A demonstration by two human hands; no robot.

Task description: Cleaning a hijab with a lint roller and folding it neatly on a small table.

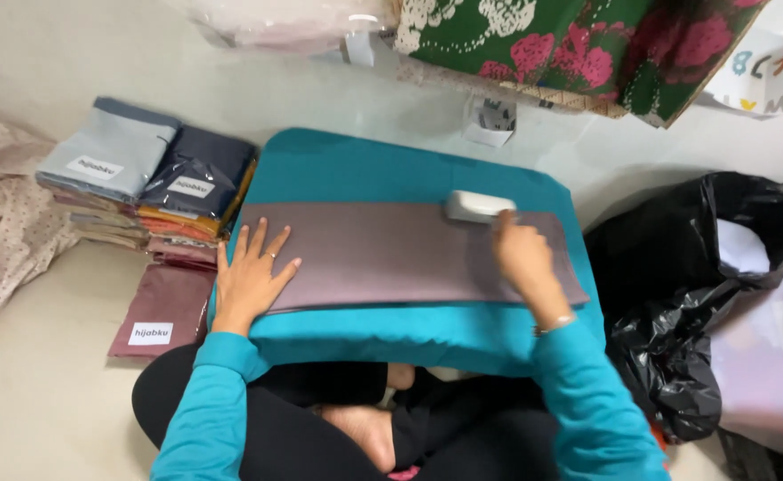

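Your left hand lies flat, fingers spread wide and holding nothing, pressing down the left end of the mauve folded cloth. That cloth stretches across the middle of the teal padded board, which sits over your crossed legs. Your right hand is at the cloth's right end, its fingers curled toward the small white handheld iron that rests on the cloth's far right corner; whether they actually grip it you cannot tell from here.

The cloth looks thin, soft and light, likely to slide or wrinkle on the board's cover, so a flat palm on one end suits it better than a pinch; to lift it, take it by the folded edges. The iron looks rigid and compact, best taken across its body.

Left of the board, a stack of packaged folded cloths stands on the pale floor, with one maroon pack lying flat just beside the board. Right of the board sits a black plastic bag. Beyond the board hangs a green floral fabric.
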